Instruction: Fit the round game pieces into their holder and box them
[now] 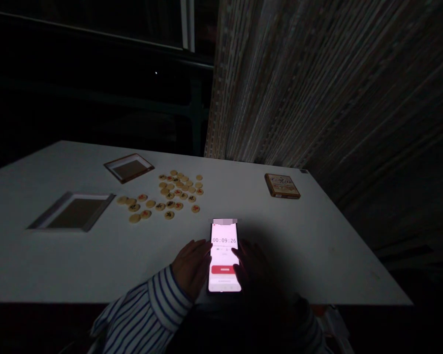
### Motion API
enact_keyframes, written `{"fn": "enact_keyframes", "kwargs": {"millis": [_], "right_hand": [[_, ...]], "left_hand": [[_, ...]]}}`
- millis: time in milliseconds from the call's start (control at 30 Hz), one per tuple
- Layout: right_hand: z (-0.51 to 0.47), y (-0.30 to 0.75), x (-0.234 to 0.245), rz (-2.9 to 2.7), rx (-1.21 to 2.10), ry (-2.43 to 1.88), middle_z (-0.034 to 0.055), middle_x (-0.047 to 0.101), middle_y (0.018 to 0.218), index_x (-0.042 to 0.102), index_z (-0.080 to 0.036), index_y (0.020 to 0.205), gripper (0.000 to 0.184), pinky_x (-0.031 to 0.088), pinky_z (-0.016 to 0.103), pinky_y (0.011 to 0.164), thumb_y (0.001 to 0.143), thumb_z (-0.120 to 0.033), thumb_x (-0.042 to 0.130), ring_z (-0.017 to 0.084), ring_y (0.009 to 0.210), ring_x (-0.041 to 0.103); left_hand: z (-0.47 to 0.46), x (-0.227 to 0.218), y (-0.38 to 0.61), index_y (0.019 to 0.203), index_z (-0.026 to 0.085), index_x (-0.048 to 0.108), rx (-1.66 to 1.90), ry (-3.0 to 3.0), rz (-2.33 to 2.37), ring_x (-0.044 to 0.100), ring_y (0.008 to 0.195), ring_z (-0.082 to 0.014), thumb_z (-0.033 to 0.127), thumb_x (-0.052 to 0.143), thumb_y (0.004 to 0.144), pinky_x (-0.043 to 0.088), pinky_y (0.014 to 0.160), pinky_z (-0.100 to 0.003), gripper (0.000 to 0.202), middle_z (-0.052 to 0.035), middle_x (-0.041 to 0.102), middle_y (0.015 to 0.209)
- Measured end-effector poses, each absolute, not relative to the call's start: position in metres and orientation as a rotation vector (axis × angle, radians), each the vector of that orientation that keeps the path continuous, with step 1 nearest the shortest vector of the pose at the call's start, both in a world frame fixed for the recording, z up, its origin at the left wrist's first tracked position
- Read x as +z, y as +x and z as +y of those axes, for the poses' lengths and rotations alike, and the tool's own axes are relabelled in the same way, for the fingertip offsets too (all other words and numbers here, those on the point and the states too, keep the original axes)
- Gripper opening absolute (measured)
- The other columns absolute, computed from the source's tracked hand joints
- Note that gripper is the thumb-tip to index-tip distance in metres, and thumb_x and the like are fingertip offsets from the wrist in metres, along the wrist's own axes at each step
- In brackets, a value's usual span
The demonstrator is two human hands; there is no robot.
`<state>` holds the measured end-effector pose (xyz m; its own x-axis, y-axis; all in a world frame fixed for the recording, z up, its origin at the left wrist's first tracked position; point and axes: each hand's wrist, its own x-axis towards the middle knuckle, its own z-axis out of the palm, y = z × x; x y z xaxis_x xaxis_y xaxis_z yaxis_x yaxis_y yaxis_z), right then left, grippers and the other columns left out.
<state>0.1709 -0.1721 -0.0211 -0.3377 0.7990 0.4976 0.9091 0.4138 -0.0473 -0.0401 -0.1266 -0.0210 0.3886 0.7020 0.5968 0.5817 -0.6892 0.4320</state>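
Note:
A lit smartphone [224, 258] is held near the table's front edge, its screen showing a timer at 00:09:26 and a red button. My left hand [192, 265], in a striped sleeve, is closed along the phone's left side. On the other side my right hand [253, 268], dark in shadow, grips the right edge, with its thumb and a finger reaching over the screen. Ahead and to the left, several round Chinese chess pieces [160, 207] lie scattered, some with red or black characters facing up.
The white table [280, 236] carries a shallow open box part [74, 211] on the left and another box part [129, 168] behind it. A small brown printed box [282, 186] lies at the back right. Behind the table hangs a string curtain [266, 83]; the room is dark.

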Motion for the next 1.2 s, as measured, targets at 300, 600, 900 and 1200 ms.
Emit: {"fn": "enact_keyframes", "kwargs": {"millis": [300,600,900,1200], "right_hand": [[-0.172,0.174,-0.021,-2.172,-0.225,-1.409,0.0112,0.056,0.124,0.053,-0.017,0.115,0.030,0.040,0.046,0.099,0.090,-0.026,0.037,0.022,0.121,0.045],[-0.174,0.176,-0.016,-2.142,-0.139,-1.454,0.0097,0.052,0.128,0.047,-0.020,0.123,0.034,0.043,0.044,0.097,0.090,-0.026,0.037,0.022,0.120,0.046],[-0.154,0.181,0.031,-2.297,-0.115,-1.384,0.0105,0.054,0.125,0.048,-0.018,0.125,0.037,0.048,0.040,0.093,0.089,-0.025,0.042,0.021,0.115,0.050],[-0.111,0.177,0.066,-2.290,0.116,-1.387,0.0071,0.066,0.107,0.057,-0.023,0.115,0.031,0.053,0.037,0.081,0.087,-0.031,0.047,0.018,0.095,0.062]], "left_hand": [[-0.125,-0.025,-0.041,0.114,0.018,0.054,1.227,2.460,1.110,0.059,0.101,-0.0214,0.021,0.041,0.084,0.046,0.092,-0.044,0.032,-0.0100,0.065,0.105],[-0.122,-0.016,-0.051,0.113,0.018,0.054,1.248,2.409,1.064,0.064,0.092,-0.0195,0.023,0.045,0.085,0.055,0.080,-0.035,0.031,-0.0096,0.067,0.101],[-0.113,0.020,-0.078,0.107,0.017,0.060,1.153,2.261,1.199,0.066,0.088,-0.0176,0.028,0.046,0.085,0.056,0.079,-0.031,0.028,-0.0087,0.069,0.099],[-0.114,0.042,-0.102,0.100,0.016,0.063,1.383,1.724,1.555,0.065,0.089,-0.0195,0.041,0.051,0.081,0.052,0.083,-0.034,0.034,-0.0068,0.069,0.096]]}}
